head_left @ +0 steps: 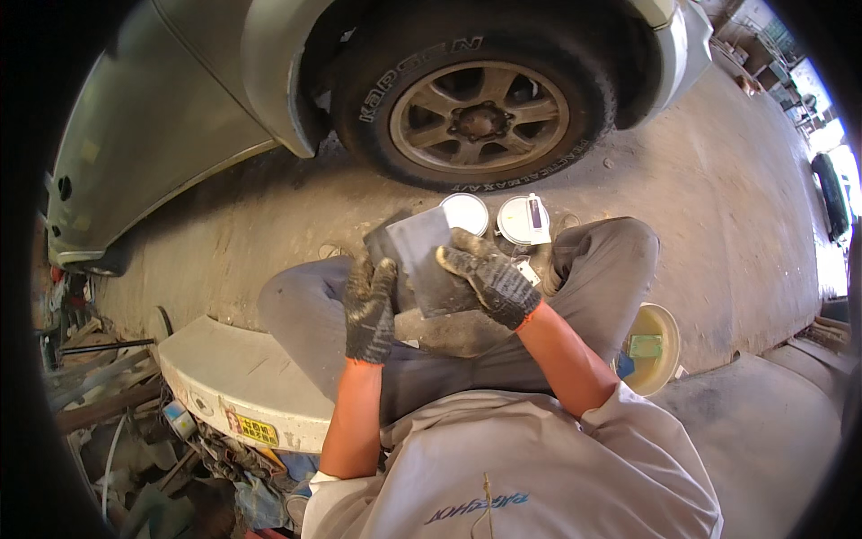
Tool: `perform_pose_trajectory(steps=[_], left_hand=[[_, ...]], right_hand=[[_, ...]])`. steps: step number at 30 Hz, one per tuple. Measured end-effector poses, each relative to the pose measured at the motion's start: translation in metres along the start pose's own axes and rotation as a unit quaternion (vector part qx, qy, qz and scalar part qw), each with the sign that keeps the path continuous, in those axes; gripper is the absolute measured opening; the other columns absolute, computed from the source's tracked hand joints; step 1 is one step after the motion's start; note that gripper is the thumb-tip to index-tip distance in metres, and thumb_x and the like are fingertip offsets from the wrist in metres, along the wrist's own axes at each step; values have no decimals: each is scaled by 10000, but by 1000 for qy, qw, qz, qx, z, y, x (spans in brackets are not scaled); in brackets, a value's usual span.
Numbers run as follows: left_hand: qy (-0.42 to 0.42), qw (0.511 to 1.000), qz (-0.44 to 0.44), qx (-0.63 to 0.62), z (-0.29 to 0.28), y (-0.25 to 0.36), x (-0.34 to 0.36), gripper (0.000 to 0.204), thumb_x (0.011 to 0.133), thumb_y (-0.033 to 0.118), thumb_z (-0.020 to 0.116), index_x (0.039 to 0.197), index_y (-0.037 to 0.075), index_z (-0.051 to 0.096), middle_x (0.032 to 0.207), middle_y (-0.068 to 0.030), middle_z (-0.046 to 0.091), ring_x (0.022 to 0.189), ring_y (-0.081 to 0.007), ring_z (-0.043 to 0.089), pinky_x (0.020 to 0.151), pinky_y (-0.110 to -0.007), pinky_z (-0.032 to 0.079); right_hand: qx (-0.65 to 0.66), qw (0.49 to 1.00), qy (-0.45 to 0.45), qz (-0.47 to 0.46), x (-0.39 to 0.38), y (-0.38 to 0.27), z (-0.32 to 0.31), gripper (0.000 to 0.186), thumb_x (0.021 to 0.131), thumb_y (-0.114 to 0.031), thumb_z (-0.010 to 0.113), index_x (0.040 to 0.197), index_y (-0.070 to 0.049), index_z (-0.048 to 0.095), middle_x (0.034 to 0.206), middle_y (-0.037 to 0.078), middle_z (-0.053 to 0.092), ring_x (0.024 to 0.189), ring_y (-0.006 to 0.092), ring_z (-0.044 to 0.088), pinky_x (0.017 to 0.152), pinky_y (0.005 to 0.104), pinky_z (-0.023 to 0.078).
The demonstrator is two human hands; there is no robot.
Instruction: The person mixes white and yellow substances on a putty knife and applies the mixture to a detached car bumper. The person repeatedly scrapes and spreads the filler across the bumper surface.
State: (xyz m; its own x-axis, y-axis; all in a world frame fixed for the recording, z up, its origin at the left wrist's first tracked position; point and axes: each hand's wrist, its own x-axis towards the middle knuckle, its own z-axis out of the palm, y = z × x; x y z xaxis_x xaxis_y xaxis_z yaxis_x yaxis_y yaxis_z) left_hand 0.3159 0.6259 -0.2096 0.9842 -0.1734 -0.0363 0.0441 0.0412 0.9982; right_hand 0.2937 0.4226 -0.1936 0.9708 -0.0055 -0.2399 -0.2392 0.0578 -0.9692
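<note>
The step in hand appears to be sorting or aligning sheets: a grey sheet (419, 244) overlaps a darker sheet (381, 239) near the picture's centre. The right hand (489, 277), between 3 and 4 o'clock of them, grips the grey sheet; the left hand (369, 305), between 7 and 8 o'clock, is partly curled, its grip unclear. The next move calls for steady edge control. Rear fingertips are hidden; the tyre (359, 148) is cut off at 12 o'clock.

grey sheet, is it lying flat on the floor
No, the gloved right hand holds the grey sheet up, with the gloved left hand at its edge.
</note>
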Motion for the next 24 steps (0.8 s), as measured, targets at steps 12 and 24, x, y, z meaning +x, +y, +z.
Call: perform_pose_trajectory(steps=[12, 24], left_hand=[[-325, 942, -77, 17, -24, 42, -5, 296, 841, 160, 719, 1084, 18, 630, 983, -86, 669, 894, -221, 634, 790, -331, 513], [-36, 990, -125, 52, -28, -36, 176, 408, 829, 41, 598, 1231, -22, 563, 1005, -53, 652, 843, -89, 585, 752, -210, 474]], right_hand=[[-763, 574, 26, -295, 56, 45, -21, 405, 874, -137, 467, 1266, -37, 475, 1228, 167, 531, 1113, 250, 521, 948, 343, 436], [-823, 440, -78, -351, 66, 84, -114, 301, 810, -218, 552, 1055, -44, 546, 981, 122, 582, 895, 212, 582, 837, 341, 464]])
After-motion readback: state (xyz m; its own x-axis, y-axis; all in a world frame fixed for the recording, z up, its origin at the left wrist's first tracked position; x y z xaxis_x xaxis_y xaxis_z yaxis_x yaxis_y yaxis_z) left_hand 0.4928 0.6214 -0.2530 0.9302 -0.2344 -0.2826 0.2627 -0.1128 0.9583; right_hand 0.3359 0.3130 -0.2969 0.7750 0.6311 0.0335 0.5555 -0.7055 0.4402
